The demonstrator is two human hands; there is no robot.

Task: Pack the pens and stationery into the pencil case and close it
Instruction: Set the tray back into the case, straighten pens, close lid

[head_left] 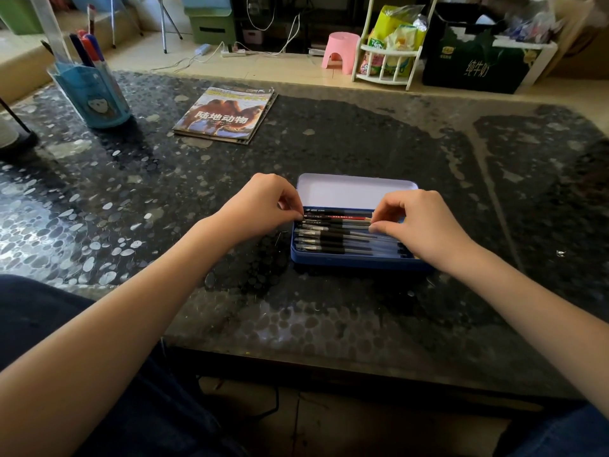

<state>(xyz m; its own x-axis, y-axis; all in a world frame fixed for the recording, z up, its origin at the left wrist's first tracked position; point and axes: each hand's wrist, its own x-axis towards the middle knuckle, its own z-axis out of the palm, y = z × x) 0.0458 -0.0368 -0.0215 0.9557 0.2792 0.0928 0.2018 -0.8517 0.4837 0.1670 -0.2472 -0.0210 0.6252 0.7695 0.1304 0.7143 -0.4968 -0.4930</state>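
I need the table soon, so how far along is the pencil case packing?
Mostly done: a row of pens already lies inside the blue pencil case. In hand: the left hand and right hand each pinch an end of one pen near the back, settling it in. Left: the lid stands open and needs closing.

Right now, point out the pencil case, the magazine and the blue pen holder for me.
pencil case (356, 260): head view, on its blue front wall.
magazine (227, 114): head view, on the middle of its cover.
blue pen holder (95, 97): head view, on its front face.
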